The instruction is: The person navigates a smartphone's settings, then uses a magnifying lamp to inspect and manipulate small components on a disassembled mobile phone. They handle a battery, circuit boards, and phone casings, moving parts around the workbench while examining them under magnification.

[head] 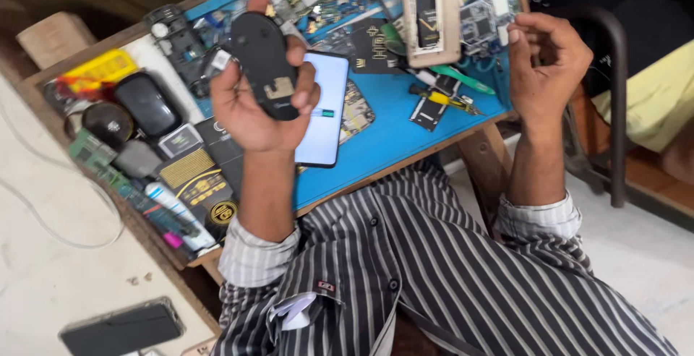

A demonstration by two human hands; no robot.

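Cluttered blue repair mat (405,135): left hand (253,103) grips opened black device (264,63); right hand (549,63), at three o'clock, pinches small white part (502,20), reassembly unfinished.

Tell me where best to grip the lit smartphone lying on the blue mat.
Probably by its long side edges near the lower end of the smartphone, coming from above on the person's side. It lies flat, screen up, and the left hand with its black device covers the upper part.
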